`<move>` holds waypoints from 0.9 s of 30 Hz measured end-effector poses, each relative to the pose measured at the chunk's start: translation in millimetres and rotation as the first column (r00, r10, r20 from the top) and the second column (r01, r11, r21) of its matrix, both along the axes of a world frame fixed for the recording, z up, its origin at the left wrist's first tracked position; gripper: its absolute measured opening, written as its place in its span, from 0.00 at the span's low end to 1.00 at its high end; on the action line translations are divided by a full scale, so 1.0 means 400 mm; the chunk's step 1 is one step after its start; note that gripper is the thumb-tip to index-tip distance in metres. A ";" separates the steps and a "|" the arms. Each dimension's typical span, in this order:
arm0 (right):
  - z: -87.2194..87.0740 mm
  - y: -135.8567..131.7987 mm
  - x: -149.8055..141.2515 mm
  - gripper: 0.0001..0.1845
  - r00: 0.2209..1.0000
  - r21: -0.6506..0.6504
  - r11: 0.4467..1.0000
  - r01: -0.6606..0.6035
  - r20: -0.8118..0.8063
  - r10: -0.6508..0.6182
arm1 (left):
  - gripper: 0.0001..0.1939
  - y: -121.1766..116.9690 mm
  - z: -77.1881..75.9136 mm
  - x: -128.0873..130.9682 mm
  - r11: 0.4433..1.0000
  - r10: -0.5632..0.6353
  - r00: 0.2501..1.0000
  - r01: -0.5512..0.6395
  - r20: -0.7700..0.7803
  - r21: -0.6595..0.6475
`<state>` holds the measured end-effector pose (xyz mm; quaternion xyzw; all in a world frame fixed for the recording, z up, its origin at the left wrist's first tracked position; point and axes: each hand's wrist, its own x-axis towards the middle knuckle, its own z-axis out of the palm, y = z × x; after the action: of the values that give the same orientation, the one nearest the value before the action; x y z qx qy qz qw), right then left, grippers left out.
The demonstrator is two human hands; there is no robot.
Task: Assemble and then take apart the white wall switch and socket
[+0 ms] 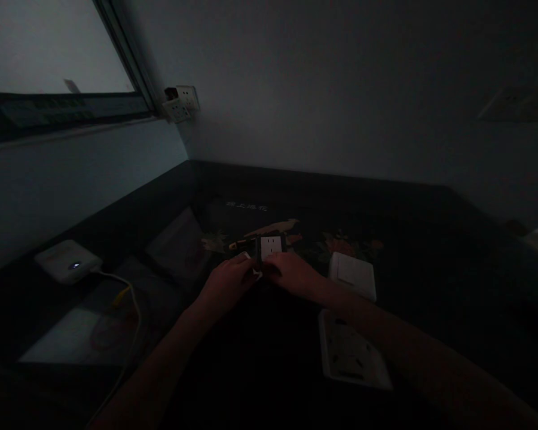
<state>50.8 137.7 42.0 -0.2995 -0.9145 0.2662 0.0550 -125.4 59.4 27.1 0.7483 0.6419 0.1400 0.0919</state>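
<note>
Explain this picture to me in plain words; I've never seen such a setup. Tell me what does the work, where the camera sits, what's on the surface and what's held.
There is no machine here: a person works with two bare hands. The one picture comes from a camera on that person's head, looking forward and down.

The dark table has a flower pattern. At the left is a white device with a lit spot and a cable. By the right forearm lie a white box-like piece and a pale piece with dark openings.

The right hand holds a small white socket piece. The left hand is right beside it; its exact grip is too dark to tell.
</note>
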 end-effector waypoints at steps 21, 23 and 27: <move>-0.103 -0.280 0.523 0.41 0.993 0.090 0.989 0.116 -0.004 -0.116 | 0.07 -0.009 -0.047 0.045 0.988 -0.150 0.989 0.150 -0.002 -0.022; -0.098 -0.286 0.489 0.38 0.996 0.076 0.993 0.090 0.013 -0.091 | 0.07 -0.008 -0.047 0.036 0.990 -0.142 0.990 0.142 -0.004 -0.017; -0.057 -0.273 0.369 0.40 0.995 -0.003 1.000 0.024 0.100 -0.023 | 0.07 -0.002 -0.053 0.016 0.993 -0.116 0.993 0.116 -0.010 -0.004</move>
<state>198.3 28.6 19.3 -0.3233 -0.9119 0.2524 0.0118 -118.9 58.6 6.0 0.7849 0.5980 0.1297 0.0977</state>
